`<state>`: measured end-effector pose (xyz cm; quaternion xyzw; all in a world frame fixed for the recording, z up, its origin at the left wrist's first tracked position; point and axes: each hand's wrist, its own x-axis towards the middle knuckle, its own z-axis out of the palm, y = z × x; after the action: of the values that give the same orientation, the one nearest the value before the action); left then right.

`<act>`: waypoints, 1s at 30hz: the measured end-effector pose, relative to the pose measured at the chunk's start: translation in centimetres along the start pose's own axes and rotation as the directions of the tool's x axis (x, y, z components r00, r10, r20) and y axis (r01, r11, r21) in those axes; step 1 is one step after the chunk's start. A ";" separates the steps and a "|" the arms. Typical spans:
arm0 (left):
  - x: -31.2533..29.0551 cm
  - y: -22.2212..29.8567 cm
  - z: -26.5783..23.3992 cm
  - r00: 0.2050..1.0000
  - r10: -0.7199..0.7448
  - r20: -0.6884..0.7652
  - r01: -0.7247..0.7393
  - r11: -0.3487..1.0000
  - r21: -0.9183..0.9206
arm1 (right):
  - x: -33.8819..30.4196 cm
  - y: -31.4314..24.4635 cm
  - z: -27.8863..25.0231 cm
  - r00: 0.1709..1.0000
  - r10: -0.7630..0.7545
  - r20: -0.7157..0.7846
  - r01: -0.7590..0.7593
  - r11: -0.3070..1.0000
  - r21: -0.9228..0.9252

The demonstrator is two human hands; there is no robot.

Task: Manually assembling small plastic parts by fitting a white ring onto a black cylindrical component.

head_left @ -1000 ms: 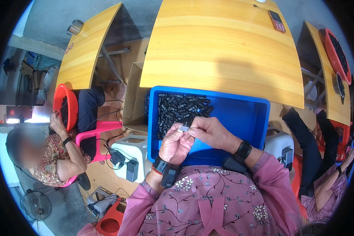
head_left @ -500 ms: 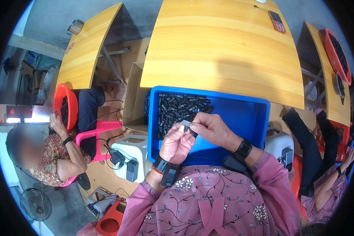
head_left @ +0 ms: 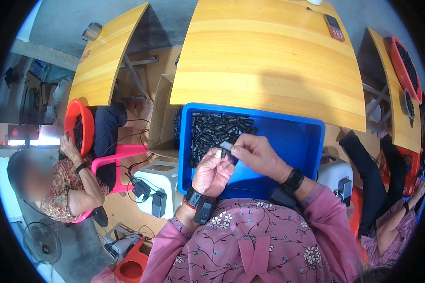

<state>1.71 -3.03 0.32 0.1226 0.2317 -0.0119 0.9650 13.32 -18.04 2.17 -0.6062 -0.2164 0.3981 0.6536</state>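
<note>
My left hand (head_left: 209, 176) is closed over the blue tub (head_left: 315, 124), pinching a small black plastic part that my fingers mostly cover. Something pale yellow, like tape or a finger cover, shows at its thumb tip. Close beside it, my right hand (head_left: 261, 154) grips a small flat grey piece (head_left: 226, 145) that looks like a blade, held at the black part. Whether the two touch is too small to tell. Behind my hands, many small black plastic parts (head_left: 211, 134) are heaped in the tub's left side.
A yellow wooden table (head_left: 250, 52) stands just beyond the tub, with a phone (head_left: 334, 27) on it. A cardboard box (head_left: 161, 113) and a white stool (head_left: 158, 181) are to the left. One person (head_left: 71, 188) sits further left with a red basin (head_left: 87, 123); another sits at right.
My right hand has turned slightly, and the grey piece now slants up toward the heap instead of lying across the left fingertips. My left hand stays nearly still.
</note>
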 end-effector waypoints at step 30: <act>0.0 -0.7 0.7 0.999 -0.031 0.014 0.030 0.997 0.070 | 0.4 0.3 -0.6 0.996 0.074 0.044 -0.077 0.994 0.072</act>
<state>2.00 -3.89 0.74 0.1527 0.2257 -0.0356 0.9615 13.97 -18.15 1.72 -0.5810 -0.1919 0.4424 0.6556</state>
